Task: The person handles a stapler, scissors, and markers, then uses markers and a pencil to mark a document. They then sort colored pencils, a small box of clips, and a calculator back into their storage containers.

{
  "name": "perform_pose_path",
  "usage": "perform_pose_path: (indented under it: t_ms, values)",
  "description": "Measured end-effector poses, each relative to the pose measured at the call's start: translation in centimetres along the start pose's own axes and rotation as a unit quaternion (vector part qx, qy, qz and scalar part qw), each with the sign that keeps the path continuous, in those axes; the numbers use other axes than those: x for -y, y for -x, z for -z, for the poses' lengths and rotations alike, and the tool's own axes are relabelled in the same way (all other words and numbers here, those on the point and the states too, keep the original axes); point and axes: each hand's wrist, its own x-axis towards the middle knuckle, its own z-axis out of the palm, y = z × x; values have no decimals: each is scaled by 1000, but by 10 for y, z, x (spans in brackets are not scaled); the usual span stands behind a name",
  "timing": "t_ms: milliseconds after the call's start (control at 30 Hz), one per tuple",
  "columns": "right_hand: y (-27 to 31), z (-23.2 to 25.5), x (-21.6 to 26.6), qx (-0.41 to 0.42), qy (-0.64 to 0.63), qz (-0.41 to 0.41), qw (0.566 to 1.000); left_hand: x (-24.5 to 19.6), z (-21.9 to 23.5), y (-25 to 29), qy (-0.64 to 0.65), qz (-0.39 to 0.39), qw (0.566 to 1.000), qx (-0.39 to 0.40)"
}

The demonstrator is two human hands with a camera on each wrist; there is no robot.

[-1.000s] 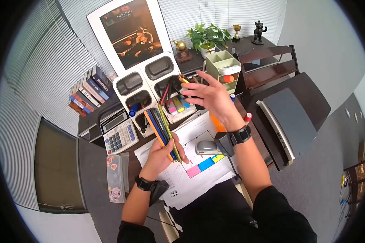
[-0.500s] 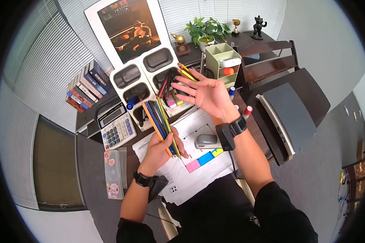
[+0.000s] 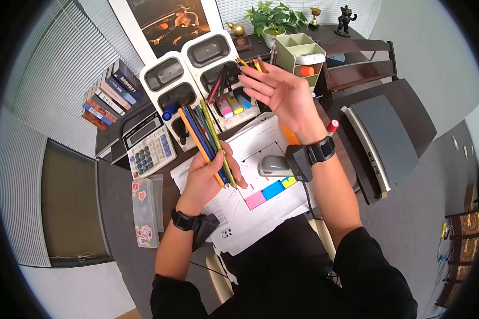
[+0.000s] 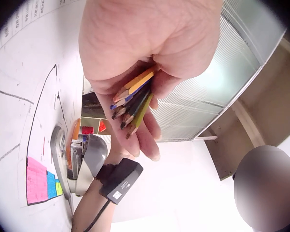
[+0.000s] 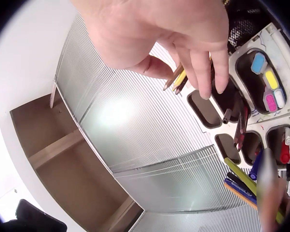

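My left hand (image 3: 205,181) grips a bundle of several coloured pencils (image 3: 205,138) above the white papers (image 3: 250,218); their tips point toward the white compartment organiser (image 3: 167,74). In the left wrist view the pencil ends (image 4: 133,99) stick out under the curled fingers (image 4: 145,130). My right hand (image 3: 282,93) is raised palm up, fingers straight, beside the organiser. A few yellow pencils (image 3: 250,64) stick out behind its fingers. In the right wrist view they (image 5: 176,79) poke out between thumb and fingers of the hand (image 5: 174,29).
A calculator (image 3: 146,146), stacked books (image 3: 106,95) and a clear sticker case (image 3: 146,212) lie at the left. A stapler (image 3: 274,166) and coloured sticky notes (image 3: 266,194) sit on the papers. A green desk caddy (image 3: 298,53) and a grey machine (image 3: 380,143) stand at the right.
My right hand has shifted a little up and to the right with its yellow pencils, staying beside the organiser. The left hand keeps the same grip on the bundle.
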Motion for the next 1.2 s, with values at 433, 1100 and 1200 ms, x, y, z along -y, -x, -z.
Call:
perform_pose_path:
  t_ms: [433, 1100, 1200]
  values:
    - [13, 5, 19, 148, -29, 64, 987, 1, -2, 0, -15, 8, 999, -40]
    - [44, -45, -6, 319, 455, 35, 831, 15, 8, 2, 65, -90, 990, -86]
    - [42, -40, -16, 338, 503, 90, 791, 5, -5, -1, 68, -97, 991, -56]
